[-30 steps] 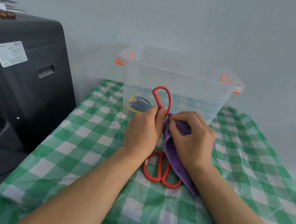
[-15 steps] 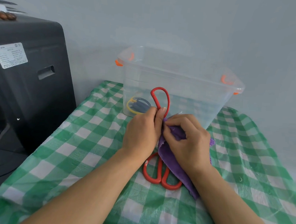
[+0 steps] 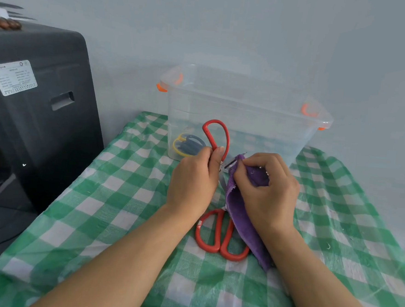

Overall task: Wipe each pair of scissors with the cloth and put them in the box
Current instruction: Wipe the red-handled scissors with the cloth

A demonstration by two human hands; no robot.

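Note:
My left hand [image 3: 193, 179] grips a pair of red-handled scissors [image 3: 215, 137] by the handle, one loop sticking up above my fingers. My right hand [image 3: 264, 191] pinches a purple cloth [image 3: 241, 216] around the blades; a short bit of bare blade shows between the hands. A second pair of red scissors [image 3: 217, 233] lies on the table below my hands, partly under the hanging cloth. A clear plastic box [image 3: 247, 113] with orange latches stands behind, holding a blue and yellow pair of scissors [image 3: 188, 144] at its left end.
A green and white checked tablecloth [image 3: 112, 195] covers the table. A tall black machine [image 3: 32, 108] stands close on the left, with small items on its top. A grey wall rises right behind the box.
The held scissors tilted so the handle loop leans left. My right hand slid the cloth along the blade to the right, exposing a bit of metal.

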